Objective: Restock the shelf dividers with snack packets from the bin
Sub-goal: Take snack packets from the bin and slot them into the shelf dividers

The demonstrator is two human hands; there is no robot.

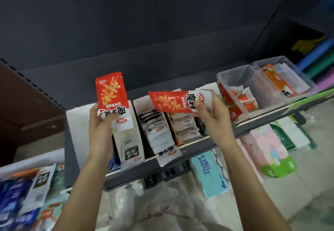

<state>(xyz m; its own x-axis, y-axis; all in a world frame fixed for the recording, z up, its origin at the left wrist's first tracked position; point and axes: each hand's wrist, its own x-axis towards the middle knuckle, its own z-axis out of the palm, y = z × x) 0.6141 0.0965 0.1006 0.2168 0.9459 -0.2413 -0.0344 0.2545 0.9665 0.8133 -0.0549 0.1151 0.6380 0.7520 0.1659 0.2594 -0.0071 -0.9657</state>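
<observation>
Dark grey panels formed the back wall behind a shelf (202, 144) that carried white cardboard dividers (138, 107) and 2 clear plastic tubs (240, 75) to the right. 2 red-and-white snack packets were held up above the dividers. The upright packet (113, 97) was gripped at its white lower end by the left hand (102, 118), the fingers curled behind it and the thumb laid along its left edge. The sideways packet (176, 102) was pinched at its white end by the right hand (210, 114), thumb on the front and fingers curled behind, with its red end pointing left. Rows of white packets (159, 135) were stacked inside the middle dividers, and taller white packets (132, 149) stood in the left one, beside the left wrist. Orange packets (244, 97) lay in the nearer tub. A bin of assorted packets (23, 194) was seen at the lower left, and tissue packs (209, 174) were stored under the shelf.
</observation>
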